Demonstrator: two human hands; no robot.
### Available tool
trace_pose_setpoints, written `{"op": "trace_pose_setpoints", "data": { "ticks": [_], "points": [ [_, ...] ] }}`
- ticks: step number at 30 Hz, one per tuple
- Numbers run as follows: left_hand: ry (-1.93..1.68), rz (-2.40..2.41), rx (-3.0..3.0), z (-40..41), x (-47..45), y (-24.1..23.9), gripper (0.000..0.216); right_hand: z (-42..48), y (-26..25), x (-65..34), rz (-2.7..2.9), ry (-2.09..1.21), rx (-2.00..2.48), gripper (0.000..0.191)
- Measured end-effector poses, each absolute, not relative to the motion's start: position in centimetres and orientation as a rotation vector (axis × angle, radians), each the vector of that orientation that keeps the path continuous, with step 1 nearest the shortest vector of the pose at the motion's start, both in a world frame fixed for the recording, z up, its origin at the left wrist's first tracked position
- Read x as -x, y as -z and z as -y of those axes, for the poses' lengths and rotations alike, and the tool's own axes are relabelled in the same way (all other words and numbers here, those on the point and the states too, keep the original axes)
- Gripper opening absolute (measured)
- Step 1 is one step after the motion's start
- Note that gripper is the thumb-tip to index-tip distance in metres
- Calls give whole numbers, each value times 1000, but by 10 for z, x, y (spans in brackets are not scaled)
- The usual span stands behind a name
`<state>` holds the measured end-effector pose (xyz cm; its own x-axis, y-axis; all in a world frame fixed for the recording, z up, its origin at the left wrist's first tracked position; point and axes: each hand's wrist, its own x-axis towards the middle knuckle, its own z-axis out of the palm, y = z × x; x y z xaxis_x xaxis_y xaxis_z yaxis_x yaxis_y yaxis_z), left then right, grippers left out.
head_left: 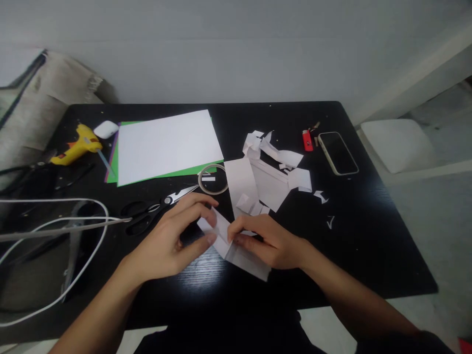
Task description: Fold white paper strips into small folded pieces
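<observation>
A folded strip of white paper (243,260) is held between my two hands above the front part of the black table. My left hand (177,236) grips its upper left end, thumb below and fingers on the far side. Fingertips of my right hand (269,241) pinch a crease near the strip's middle. Just beyond my hands lie cut and folded white paper pieces (239,179). Black-handled scissors (147,211) rest beside my left hand, their blades pointing toward a roll of tape (199,184).
White sheets (165,142) lie on green paper (173,173) at the back left. A yellow glue gun (79,145) and white case (106,129) sit beside them. A white cable (105,236) loops at left. A red lighter (307,140) and phone (338,153) lie at right.
</observation>
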<state>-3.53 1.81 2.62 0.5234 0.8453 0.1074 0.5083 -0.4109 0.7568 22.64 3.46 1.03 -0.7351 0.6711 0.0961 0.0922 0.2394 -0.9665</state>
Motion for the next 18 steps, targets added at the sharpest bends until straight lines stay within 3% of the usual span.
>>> {"op": "trace_pose_setpoints", "data": {
  "ticks": [5, 18],
  "points": [
    [-587, -949, -1951, -21, 36, -28, 2, -35, -6, -226, 1929, -1625, 671, 13],
    [-609, -797, -1669, -24, 27, -27, 13, -34, -3, -225, 2003, -1595, 652, 15]
  ]
}}
